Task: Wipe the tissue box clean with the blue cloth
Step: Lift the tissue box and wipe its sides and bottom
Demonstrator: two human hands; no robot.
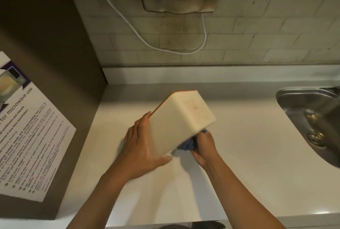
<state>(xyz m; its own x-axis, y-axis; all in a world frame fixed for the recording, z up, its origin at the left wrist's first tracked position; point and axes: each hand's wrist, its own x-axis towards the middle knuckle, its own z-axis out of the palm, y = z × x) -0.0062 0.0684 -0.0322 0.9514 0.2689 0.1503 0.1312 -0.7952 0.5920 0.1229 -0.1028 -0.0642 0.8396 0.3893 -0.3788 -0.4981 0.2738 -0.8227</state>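
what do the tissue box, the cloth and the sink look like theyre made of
Tissue box: probably hard plastic, matte cream, with rounded moulded corners and an orange edge.
Blue cloth: soft fabric, bunched into folds; the weave is too blurred to tell.
Sink: stainless steel by its look, grey with brushed reflections.

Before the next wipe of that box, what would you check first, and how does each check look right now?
1. Left hand grips the tissue box: ok.
2. Box lifted and tilted off the counter: ok.
3. Right hand holds the blue cloth: ok.
4. Cloth touching the box's lower side: ok.
5. Top face clean: not ok, a faint brownish mark shows.
6. Side being wiped is clean: cannot tell, hidden.
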